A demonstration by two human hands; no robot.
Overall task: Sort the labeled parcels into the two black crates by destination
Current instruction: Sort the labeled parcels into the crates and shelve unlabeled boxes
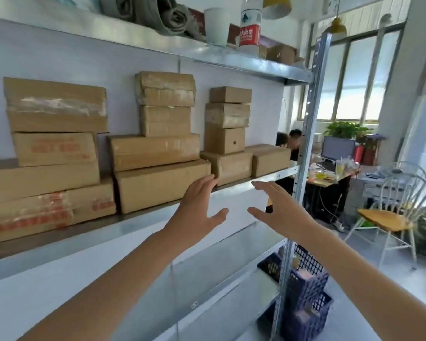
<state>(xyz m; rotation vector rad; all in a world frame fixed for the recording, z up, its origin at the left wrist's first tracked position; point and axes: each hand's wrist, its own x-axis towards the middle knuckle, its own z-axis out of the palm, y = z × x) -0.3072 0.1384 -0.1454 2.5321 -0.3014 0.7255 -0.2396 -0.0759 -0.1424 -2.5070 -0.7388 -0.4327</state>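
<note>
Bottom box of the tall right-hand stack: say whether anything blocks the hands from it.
Nothing visible lies between. The left hand and right hand hover open before the bottom box, its front exposed. The three boxes stacked on it would hinder lifting it out.

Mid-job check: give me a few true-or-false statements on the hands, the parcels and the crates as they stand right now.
1. The left hand and the right hand are both open and hold nothing. True.
2. The parcels stand in stacks on the middle shelf. True.
3. The black crates sit on the top shelf. False: the black crates are low down, beside the rack's right post.
4. The top shelf holds nothing but parcels. False: a water bottle and a white cup stand there too.
</note>
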